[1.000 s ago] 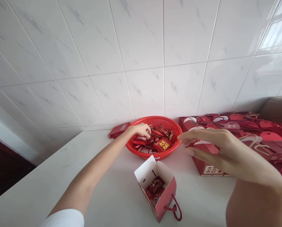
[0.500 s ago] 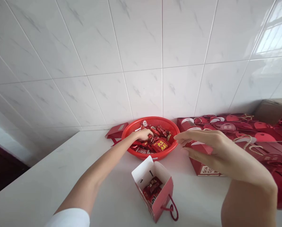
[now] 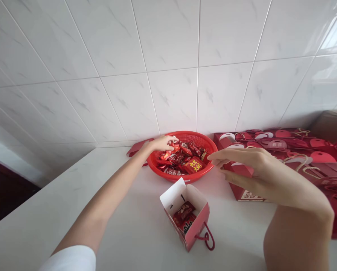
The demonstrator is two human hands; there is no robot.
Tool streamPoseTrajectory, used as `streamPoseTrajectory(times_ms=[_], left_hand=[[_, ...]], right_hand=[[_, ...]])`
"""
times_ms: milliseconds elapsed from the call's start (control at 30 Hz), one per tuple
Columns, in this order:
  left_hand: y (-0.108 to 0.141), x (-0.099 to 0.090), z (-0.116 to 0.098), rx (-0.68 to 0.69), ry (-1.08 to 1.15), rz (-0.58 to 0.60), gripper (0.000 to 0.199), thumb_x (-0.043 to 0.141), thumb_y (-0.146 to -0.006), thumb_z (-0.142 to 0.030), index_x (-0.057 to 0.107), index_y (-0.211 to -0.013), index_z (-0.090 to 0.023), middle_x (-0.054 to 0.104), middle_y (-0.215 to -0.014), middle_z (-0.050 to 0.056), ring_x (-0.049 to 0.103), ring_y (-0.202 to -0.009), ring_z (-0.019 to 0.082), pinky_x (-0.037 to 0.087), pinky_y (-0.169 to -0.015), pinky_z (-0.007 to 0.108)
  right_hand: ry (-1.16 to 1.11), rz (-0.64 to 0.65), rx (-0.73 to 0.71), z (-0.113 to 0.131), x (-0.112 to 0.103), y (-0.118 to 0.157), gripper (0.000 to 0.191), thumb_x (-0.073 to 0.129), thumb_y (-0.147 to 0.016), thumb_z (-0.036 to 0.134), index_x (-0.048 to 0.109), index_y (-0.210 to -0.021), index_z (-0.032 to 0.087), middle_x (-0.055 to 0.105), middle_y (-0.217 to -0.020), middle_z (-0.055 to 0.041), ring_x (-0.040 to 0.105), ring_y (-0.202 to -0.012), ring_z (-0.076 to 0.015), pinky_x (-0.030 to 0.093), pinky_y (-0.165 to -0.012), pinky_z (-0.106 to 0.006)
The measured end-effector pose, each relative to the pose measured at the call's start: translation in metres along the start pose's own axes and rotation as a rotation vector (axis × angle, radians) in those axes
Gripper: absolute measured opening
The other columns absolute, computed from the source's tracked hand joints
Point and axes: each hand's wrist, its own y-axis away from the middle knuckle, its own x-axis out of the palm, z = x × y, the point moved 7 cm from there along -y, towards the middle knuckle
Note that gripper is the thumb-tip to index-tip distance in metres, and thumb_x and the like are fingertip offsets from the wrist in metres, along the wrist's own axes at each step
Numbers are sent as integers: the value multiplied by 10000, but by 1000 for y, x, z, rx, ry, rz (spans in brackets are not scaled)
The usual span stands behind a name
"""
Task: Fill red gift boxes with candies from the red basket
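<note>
My left hand (image 3: 163,143) is over the left back part of a red plastic basket (image 3: 159,175) with a perforated wall. Its fingers are curled round a small red-wrapped candy (image 3: 174,144). Many red-wrapped sweets, including a larger packet with yellow lettering (image 3: 193,165), fill the basket. My right hand (image 3: 250,169) hovers by the basket's right rim, fingers stretched out, thumb apart, nothing in it. In front of the basket stands an open red gift box (image 3: 198,227) with a white inside and a dark red cord handle (image 3: 210,241). A few wrapped sweets (image 3: 184,213) lie inside it.
Several red gift boxes (image 3: 287,145) with cord handles crowd the right side of the white counter (image 3: 123,233). A flat red box piece (image 3: 138,148) lies behind the basket's left edge. A brown carton (image 3: 330,124) sits far right. A tiled wall (image 3: 174,101) closes the back.
My left hand has lifted from among the sweets toward the basket's back left, a red candy at its fingers. My right hand stays nearly still. The view has shifted slightly.
</note>
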Motion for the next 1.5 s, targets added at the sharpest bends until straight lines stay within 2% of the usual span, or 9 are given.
streamPoseTrajectory(times_ms=[233, 400, 600, 733, 1000, 1100, 1233, 1367, 1500], left_hand=[[-20, 52, -21, -27, -173, 232, 307, 670, -753, -300, 758, -1019, -175, 751, -1006, 73, 673, -892, 241, 491, -784, 274], [-34, 73, -17, -63, -181, 308, 263, 701, -683, -306, 765, -913, -196, 752, -1023, 82, 663, -905, 267, 491, -786, 311], [-25, 65, -2, -19, 33, 250, 363, 747, -666, -316, 766, -1002, -178, 751, -953, 44, 663, -877, 227, 469, -732, 265], [-16, 45, 0, 58, 242, 133, 497, 762, -693, -356, 723, -1148, -159, 733, -1033, 49, 655, -966, 225, 473, -796, 270], [-3, 9, 2, 114, 519, -25, 571, 824, -618, -386, 717, -1118, -131, 707, -1168, 110, 647, -1032, 244, 493, -911, 353], [5, 5, -3, 112, 608, -36, 608, 807, -676, -420, 691, -1192, -121, 714, -1175, 143, 672, -1000, 245, 510, -914, 395], [28, -1, -25, 200, 692, -106, 663, 863, -652, -348, 665, -1251, -143, 663, -1312, 155, 582, -1245, 290, 500, -975, 372], [66, 2, -65, 339, 701, -16, 612, 820, -755, -321, 622, -1318, -185, 697, -1230, 115, 654, -1117, 245, 539, -905, 344], [109, 22, -101, 418, 544, 277, 389, 786, -806, -282, 711, -1184, -231, 734, -1101, 62, 703, -973, 206, 547, -852, 308]], right_hand=[[19, 0, -18, 1, 6, -3, 289, 530, -957, 260, 696, -1188, 211, 787, -994, -48, 756, -798, -183, 589, -711, -268], [60, -2, 3, 0, 7, -2, 286, 531, -952, 259, 706, -1174, 217, 786, -1007, -47, 758, -796, -187, 588, -705, -275], [49, 9, -26, 2, 9, -3, 289, 511, -963, 250, 700, -1179, 217, 788, -981, -31, 761, -829, -180, 587, -702, -250], [61, 6, -34, 2, 10, -5, 292, 516, -954, 234, 710, -1172, 211, 785, -1019, -33, 756, -867, -177, 591, -734, -239], [72, 23, 5, -5, 12, -6, 323, 533, -962, 303, 710, -1207, 189, 780, -1073, -61, 754, -919, -196, 603, -774, -265], [79, 26, 9, -6, 13, -7, 331, 535, -964, 308, 708, -1223, 195, 777, -1090, -65, 752, -944, -205, 605, -783, -275], [83, 43, -4, -4, 14, -8, 331, 532, -959, 279, 709, -1229, 210, 775, -1110, -68, 749, -967, -222, 606, -804, -304], [63, 78, -33, 0, 17, -8, 313, 540, -959, 269, 710, -1216, 208, 777, -1086, -59, 748, -910, -207, 592, -766, -292], [32, 145, -41, 3, 22, -9, 301, 524, -956, 222, 709, -1194, 213, 779, -977, -42, 733, -788, -182, 563, -689, -277]])
